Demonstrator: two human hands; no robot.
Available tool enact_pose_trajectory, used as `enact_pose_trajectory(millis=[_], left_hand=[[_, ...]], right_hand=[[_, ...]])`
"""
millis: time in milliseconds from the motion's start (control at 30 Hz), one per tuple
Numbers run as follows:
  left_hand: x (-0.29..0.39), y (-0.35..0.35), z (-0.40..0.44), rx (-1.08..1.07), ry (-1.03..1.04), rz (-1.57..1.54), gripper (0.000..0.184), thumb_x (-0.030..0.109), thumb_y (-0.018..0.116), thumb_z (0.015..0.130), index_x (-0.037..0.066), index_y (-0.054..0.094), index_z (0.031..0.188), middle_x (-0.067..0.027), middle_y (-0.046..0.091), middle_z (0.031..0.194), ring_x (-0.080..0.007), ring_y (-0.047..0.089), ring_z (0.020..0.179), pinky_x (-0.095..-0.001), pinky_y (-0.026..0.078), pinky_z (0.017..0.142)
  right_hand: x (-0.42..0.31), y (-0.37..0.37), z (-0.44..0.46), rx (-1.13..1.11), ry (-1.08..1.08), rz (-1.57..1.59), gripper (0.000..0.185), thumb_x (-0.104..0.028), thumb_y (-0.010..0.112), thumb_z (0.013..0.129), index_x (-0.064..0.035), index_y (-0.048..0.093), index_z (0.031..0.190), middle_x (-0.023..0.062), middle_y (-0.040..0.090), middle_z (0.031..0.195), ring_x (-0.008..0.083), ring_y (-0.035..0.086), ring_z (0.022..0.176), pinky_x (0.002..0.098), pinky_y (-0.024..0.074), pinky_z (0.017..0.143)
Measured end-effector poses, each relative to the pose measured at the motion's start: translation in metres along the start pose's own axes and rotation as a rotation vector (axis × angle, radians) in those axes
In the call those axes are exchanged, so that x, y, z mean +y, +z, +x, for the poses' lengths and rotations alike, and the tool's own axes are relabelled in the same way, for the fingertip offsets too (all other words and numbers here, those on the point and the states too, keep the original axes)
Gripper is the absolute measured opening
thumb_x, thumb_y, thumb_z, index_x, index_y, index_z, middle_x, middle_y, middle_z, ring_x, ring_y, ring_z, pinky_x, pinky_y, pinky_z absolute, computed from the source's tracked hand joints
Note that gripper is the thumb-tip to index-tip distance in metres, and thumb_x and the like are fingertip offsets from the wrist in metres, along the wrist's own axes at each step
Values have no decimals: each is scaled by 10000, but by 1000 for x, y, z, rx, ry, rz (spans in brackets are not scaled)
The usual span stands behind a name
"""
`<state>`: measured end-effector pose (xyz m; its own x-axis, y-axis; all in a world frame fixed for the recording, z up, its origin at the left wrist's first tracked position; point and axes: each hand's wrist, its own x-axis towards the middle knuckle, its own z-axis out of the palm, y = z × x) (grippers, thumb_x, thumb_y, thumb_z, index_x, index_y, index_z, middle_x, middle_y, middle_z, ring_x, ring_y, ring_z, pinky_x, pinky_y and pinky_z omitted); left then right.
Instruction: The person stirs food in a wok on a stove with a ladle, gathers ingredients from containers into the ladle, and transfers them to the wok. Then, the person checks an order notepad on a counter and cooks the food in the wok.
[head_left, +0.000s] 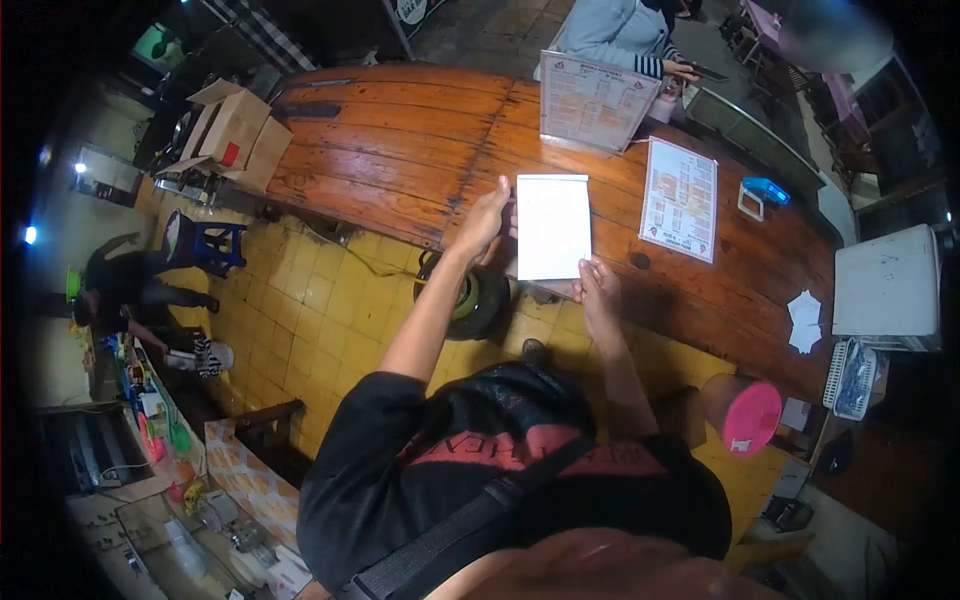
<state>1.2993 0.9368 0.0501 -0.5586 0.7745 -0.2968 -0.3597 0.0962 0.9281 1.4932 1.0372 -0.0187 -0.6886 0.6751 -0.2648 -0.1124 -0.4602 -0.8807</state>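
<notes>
A white notepad [555,228] with a bound strip along its top edge is held up in front of me, over the near edge of the wooden counter. My right hand [599,292] pinches its lower right corner between thumb and fingers. Along the pad's left edge is my left hand [484,224], its thumb pointing up beside the pad and its fingers reaching partly behind it, where their tips are hidden. Any writing on the page is too faint to make out.
On the wooden counter [400,130] are an upright menu [597,103], a flat menu [680,197], a blue-and-white device [762,194], a crumpled paper [804,321] and an open cardboard box [228,138]. A pink stool [752,418] stands right. People are across the counter and at far left.
</notes>
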Motion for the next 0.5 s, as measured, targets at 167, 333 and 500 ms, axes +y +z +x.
enact_pose_trajectory(millis=[167, 333, 500], left_hand=[[-11, 14, -16, 40, 5, 241, 220, 145, 589, 837, 36, 570, 1027, -6, 558, 763, -65, 456, 623, -228, 391, 562], [-99, -11, 22, 112, 84, 134, 282, 13, 604, 793, -10, 553, 1069, 26, 575, 811, -44, 479, 692, -185, 393, 627], [-92, -6, 17, 109, 60, 161, 297, -34, 559, 807, -26, 533, 1103, -21, 600, 898, -83, 533, 814, -213, 433, 719]], right_hand=[[18, -5, 15, 37, 68, -20, 132, -169, 552, 893, -54, 539, 956, -29, 500, 677, 41, 435, 526, 188, 335, 445], [47, -12, 31, 53, 43, -7, 122, -148, 561, 888, -43, 531, 944, -21, 518, 699, 45, 434, 522, 187, 328, 431], [57, -12, 33, 68, 77, -63, 143, -134, 565, 885, -31, 526, 976, 0, 534, 723, 55, 440, 508, 193, 335, 423]])
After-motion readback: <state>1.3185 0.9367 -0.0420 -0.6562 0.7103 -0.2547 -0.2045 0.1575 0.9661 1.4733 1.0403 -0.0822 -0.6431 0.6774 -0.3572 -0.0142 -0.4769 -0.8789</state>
